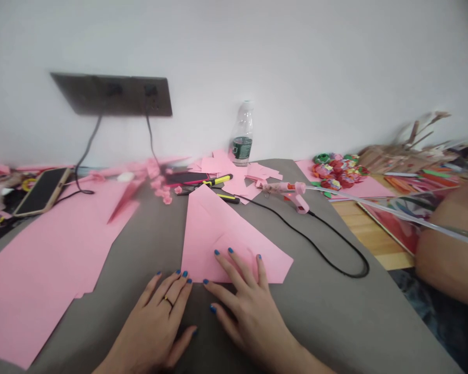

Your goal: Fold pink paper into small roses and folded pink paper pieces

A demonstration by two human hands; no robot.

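Note:
A folded sheet of pink paper (222,228) lies on the grey table in front of me, its pointed end toward the wall. My right hand (249,301) rests on its lower part with the fingers spread and stretched out. At the paper's lower left corner, my left hand (159,317) lies flat, fingertips at the edge and a ring on one finger. Beyond the paper's tip are a pair of yellow-and-black handled tools (220,180). A pink glue gun (294,195) with a long clear glue stick sits to the right of them.
Larger pink sheets (58,244) cover the left side, near a phone (42,191). A plastic bottle (242,137) and pink scraps stand by the wall. Flower-like crafts (339,170) lie at right, near another person's arm (452,244). The glue gun's black cord (335,267) loops across the table.

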